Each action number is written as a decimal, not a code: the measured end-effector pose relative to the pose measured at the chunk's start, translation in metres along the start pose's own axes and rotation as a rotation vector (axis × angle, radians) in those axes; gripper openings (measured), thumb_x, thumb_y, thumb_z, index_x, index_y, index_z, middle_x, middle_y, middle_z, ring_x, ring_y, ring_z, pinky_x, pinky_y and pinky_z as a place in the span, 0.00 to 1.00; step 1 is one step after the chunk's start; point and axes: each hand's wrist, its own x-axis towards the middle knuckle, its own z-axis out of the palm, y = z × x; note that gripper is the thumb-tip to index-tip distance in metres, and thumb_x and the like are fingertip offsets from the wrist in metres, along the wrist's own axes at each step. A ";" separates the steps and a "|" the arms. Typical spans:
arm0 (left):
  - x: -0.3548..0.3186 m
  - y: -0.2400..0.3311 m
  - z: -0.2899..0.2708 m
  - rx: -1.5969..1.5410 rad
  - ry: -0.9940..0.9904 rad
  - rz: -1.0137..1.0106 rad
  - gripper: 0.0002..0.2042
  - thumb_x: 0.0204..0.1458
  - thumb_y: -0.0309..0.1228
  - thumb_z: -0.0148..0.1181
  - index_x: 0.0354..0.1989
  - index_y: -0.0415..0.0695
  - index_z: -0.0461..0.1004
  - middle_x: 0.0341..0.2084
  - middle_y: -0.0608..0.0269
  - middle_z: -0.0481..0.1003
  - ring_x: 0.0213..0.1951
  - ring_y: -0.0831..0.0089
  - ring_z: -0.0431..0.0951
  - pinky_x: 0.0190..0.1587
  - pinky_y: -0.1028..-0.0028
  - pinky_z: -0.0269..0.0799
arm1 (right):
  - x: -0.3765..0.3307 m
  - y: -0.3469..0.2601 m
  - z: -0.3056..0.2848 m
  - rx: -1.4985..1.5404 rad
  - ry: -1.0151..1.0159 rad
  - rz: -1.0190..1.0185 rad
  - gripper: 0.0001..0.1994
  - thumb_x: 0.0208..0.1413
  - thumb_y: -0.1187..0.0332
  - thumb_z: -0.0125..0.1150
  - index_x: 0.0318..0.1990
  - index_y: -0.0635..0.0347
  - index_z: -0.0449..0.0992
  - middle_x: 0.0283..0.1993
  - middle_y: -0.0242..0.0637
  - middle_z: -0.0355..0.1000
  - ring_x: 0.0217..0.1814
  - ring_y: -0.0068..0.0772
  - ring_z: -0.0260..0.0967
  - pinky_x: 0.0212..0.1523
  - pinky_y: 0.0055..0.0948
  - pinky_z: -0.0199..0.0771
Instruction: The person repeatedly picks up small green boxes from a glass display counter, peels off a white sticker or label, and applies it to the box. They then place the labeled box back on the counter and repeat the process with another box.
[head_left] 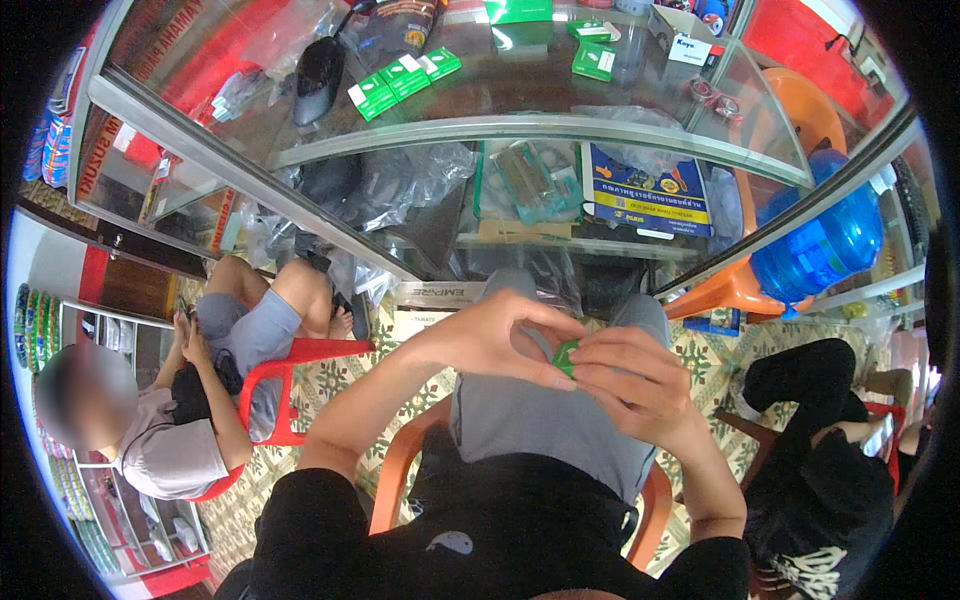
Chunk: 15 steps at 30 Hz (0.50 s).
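Note:
Above my lap, my two hands meet around a small green box (pixel 566 356). My left hand (pixel 510 345) has its thumb under the box and its index finger along the top, curved in a wide C. My right hand (pixel 635 380) pinches the box from the right with its fingertips, which hide part of it. On the glass counter ahead lie several similar green-and-white boxes (pixel 404 78) in a row. More green boxes (pixel 594 60) lie farther right on the same glass.
A glass display case (pixel 540 130) stands before me, with a dark brush-like object (pixel 320 80) on top. Its lower shelf holds plastic bags (pixel 410 185) and a blue-yellow box (pixel 648 195). A blue water bottle (pixel 820 240) rests on an orange chair (pixel 715 290). People sit at left and right.

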 end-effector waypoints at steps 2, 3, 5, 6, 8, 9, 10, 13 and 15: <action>-0.001 0.016 -0.006 0.131 -0.001 -0.015 0.27 0.48 0.29 0.81 0.57 0.34 0.81 0.48 0.54 0.84 0.48 0.71 0.84 0.51 0.70 0.83 | -0.001 -0.003 0.005 0.034 0.030 0.060 0.19 0.43 0.82 0.77 0.47 0.66 0.83 0.50 0.45 0.81 0.54 0.55 0.80 0.55 0.46 0.83; -0.001 0.023 -0.010 0.196 -0.002 -0.022 0.27 0.48 0.33 0.81 0.56 0.35 0.82 0.47 0.55 0.85 0.48 0.71 0.84 0.50 0.70 0.82 | 0.000 -0.005 0.003 0.013 0.042 0.058 0.21 0.43 0.80 0.78 0.48 0.65 0.83 0.52 0.46 0.80 0.56 0.55 0.79 0.56 0.47 0.82; -0.002 0.036 -0.023 0.368 0.123 0.031 0.27 0.45 0.24 0.82 0.56 0.36 0.82 0.49 0.56 0.84 0.46 0.72 0.85 0.50 0.71 0.82 | 0.005 -0.010 -0.004 -0.025 0.069 0.056 0.23 0.42 0.77 0.81 0.50 0.64 0.82 0.55 0.47 0.79 0.59 0.57 0.77 0.59 0.50 0.79; 0.002 0.038 -0.034 0.332 0.222 0.070 0.26 0.45 0.25 0.82 0.56 0.38 0.83 0.49 0.57 0.84 0.46 0.73 0.84 0.51 0.70 0.82 | 0.003 -0.010 -0.007 -0.033 0.091 0.076 0.23 0.42 0.77 0.81 0.50 0.64 0.83 0.56 0.47 0.79 0.59 0.57 0.76 0.60 0.50 0.78; 0.011 0.052 -0.064 0.478 0.426 0.170 0.25 0.46 0.28 0.82 0.56 0.41 0.84 0.50 0.60 0.85 0.47 0.74 0.83 0.54 0.69 0.80 | -0.004 -0.010 -0.015 -0.052 0.138 0.118 0.23 0.41 0.76 0.81 0.49 0.63 0.83 0.57 0.47 0.78 0.60 0.57 0.75 0.61 0.51 0.77; 0.021 0.060 -0.085 0.653 0.523 0.240 0.25 0.47 0.29 0.82 0.56 0.43 0.84 0.50 0.61 0.85 0.48 0.75 0.83 0.55 0.69 0.79 | -0.008 -0.009 -0.017 -0.088 0.154 0.137 0.22 0.42 0.76 0.81 0.49 0.63 0.83 0.57 0.47 0.78 0.60 0.57 0.76 0.60 0.50 0.77; 0.027 0.069 -0.107 0.728 0.594 0.286 0.25 0.48 0.32 0.81 0.57 0.42 0.83 0.50 0.62 0.85 0.48 0.75 0.83 0.55 0.69 0.79 | -0.011 -0.009 -0.019 -0.109 0.165 0.149 0.21 0.43 0.76 0.80 0.48 0.64 0.83 0.57 0.46 0.78 0.59 0.56 0.76 0.60 0.49 0.77; 0.038 0.094 -0.170 0.952 0.840 0.305 0.27 0.50 0.39 0.80 0.59 0.42 0.82 0.50 0.61 0.85 0.48 0.77 0.82 0.55 0.70 0.78 | -0.020 -0.006 -0.020 -0.116 0.177 0.164 0.18 0.44 0.77 0.79 0.46 0.64 0.84 0.56 0.45 0.79 0.58 0.55 0.76 0.59 0.48 0.77; 0.048 0.102 -0.208 1.012 0.917 0.227 0.29 0.50 0.41 0.81 0.59 0.41 0.82 0.49 0.59 0.86 0.50 0.77 0.82 0.57 0.69 0.77 | -0.026 -0.006 -0.019 -0.120 0.185 0.174 0.16 0.45 0.78 0.78 0.44 0.64 0.84 0.55 0.45 0.79 0.58 0.55 0.77 0.58 0.48 0.78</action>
